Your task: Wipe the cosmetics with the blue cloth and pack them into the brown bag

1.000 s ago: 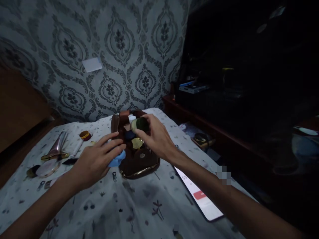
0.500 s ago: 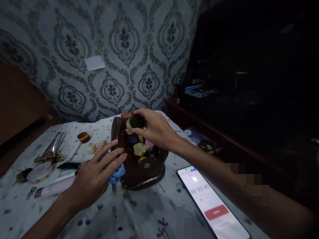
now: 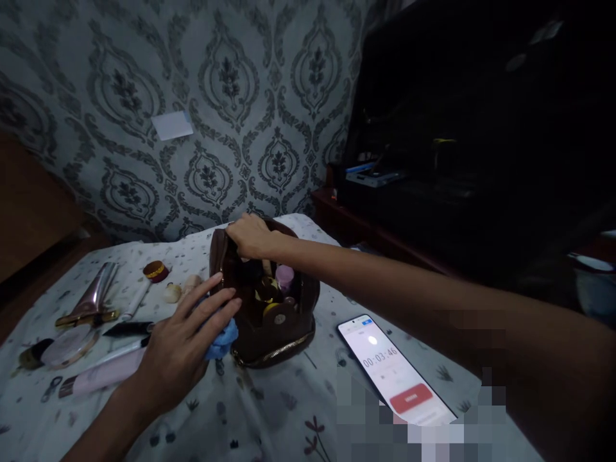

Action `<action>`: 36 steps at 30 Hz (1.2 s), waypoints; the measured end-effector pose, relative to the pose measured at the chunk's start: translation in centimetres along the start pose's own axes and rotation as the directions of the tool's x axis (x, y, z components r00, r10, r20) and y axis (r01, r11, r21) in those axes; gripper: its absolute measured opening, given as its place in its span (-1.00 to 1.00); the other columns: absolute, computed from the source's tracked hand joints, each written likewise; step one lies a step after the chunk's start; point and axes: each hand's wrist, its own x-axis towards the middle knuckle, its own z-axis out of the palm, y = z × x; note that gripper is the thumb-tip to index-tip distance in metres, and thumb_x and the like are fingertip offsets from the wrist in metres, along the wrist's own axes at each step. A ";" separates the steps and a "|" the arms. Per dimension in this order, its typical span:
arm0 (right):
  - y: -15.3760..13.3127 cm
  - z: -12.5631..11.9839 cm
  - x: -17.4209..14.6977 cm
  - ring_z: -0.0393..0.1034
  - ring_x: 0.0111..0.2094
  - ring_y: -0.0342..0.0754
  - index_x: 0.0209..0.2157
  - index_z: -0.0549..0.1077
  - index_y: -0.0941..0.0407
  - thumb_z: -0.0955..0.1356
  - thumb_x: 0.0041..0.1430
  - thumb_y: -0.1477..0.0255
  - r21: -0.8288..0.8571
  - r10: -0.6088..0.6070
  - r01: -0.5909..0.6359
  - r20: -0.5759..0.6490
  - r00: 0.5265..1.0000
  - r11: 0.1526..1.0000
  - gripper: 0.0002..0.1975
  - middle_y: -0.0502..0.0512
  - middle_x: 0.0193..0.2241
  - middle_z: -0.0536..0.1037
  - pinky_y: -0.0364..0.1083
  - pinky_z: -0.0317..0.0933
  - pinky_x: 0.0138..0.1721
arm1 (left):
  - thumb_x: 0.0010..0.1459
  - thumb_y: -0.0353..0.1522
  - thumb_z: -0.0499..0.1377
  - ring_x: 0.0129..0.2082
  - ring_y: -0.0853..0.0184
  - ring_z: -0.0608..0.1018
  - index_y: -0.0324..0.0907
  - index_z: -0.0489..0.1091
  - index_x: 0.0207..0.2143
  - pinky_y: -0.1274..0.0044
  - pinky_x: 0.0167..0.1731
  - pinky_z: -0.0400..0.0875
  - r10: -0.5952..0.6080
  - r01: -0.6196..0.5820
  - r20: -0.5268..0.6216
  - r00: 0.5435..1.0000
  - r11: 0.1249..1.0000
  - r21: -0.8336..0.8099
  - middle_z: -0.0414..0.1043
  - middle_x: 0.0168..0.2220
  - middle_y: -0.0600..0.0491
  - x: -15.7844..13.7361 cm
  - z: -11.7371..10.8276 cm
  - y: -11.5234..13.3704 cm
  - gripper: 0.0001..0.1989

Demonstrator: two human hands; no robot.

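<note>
A brown zip-up bag (image 3: pixel 269 340) stands unzipped on the patterned cloth, with a pink-lidded container (image 3: pixel 284 277) and a gold-rimmed round item (image 3: pixel 267 290) inside. My right hand (image 3: pixel 253 237) reaches down into its far left part. The bag wall hides those fingertips and whatever they may hold. At the bag's near left side, my left hand (image 3: pixel 180 340) has its fingers stretched out, their tips close to the bag's edge. Bunched blue fabric (image 3: pixel 224 340) shows beneath those fingers; whether the palm presses on it I cannot tell.
To the left lie a pinkish tube (image 3: pixel 99 289), a red-and-gold bangle-like ring (image 3: pixel 155 271), a round compact (image 3: pixel 70 346), a pale pink tube (image 3: pixel 106 375) and a black pointed item (image 3: pixel 128 328). A phone (image 3: pixel 385 366) with a running timer lies right of the bag. Behind is a patterned wall (image 3: pixel 216 128).
My right hand has moved left and lower into the bag. The green-lidded jar it held above the bag is out of sight now. My left hand stays beside the bag.
</note>
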 end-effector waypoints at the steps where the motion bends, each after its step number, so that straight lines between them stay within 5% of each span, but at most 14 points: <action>1: -0.1 0.1 0.5 0.37 0.06 0.19 -0.17 0.54 0.19 0.44 -0.02 0.56 -0.018 -0.011 0.011 0.010 1.000 1.000 -0.69 0.27 -0.12 0.58 0.02 0.28 0.00 | 0.17 -0.61 -0.07 0.36 0.10 0.17 -0.18 0.18 0.28 0.22 0.22 0.29 0.000 0.000 0.000 1.000 1.000 -0.003 0.35 0.21 -0.12 0.0 0.0 0.0 -0.38; 6: -0.1 1.0 2.4 0.44 -0.01 0.21 -0.11 0.53 0.21 0.41 0.04 0.54 -0.101 -0.028 0.036 0.076 0.997 0.994 -0.68 0.31 -0.06 0.57 0.09 0.31 -0.03 | 0.19 -0.59 -0.06 0.35 0.09 0.17 -0.17 0.16 0.29 0.22 0.21 0.30 -0.001 0.001 -0.005 1.000 1.000 -0.026 0.34 0.22 -0.12 -0.1 0.1 -0.1 -0.38; 13: 0.0 2.9 2.5 0.31 0.09 0.23 -0.06 0.51 0.23 0.33 0.13 0.53 -0.168 -0.028 0.030 0.016 0.999 0.985 -0.69 0.39 0.07 0.47 0.11 0.23 0.01 | 0.16 -0.62 -0.08 0.37 0.12 0.14 -0.14 0.14 0.30 0.18 0.24 0.26 -0.022 0.022 0.008 1.000 0.999 -0.033 0.32 0.24 -0.10 -0.1 0.2 0.0 -0.34; 20: 0.6 3.3 2.8 0.31 0.03 0.21 -0.12 0.54 0.23 0.33 0.12 0.53 -0.167 -0.079 0.072 -0.035 0.996 0.983 -0.72 0.38 -0.01 0.53 0.12 0.20 0.02 | 0.16 -0.61 -0.07 0.37 0.11 0.14 -0.19 0.16 0.28 0.09 0.31 0.07 0.009 -0.009 -0.005 1.000 0.999 -0.045 0.31 0.24 -0.12 0.1 0.2 0.1 -0.37; 36: 1.1 3.9 3.4 0.32 0.03 0.20 -0.14 0.54 0.23 0.35 0.11 0.53 -0.203 -0.037 0.027 -0.042 0.998 0.979 -0.74 0.36 -0.05 0.55 0.10 0.15 0.02 | 0.17 -0.61 -0.09 0.36 0.13 0.16 -0.18 0.19 0.25 0.11 0.30 0.11 -0.018 0.018 -0.009 1.000 1.000 -0.004 0.35 0.22 -0.09 0.4 0.0 0.5 -0.40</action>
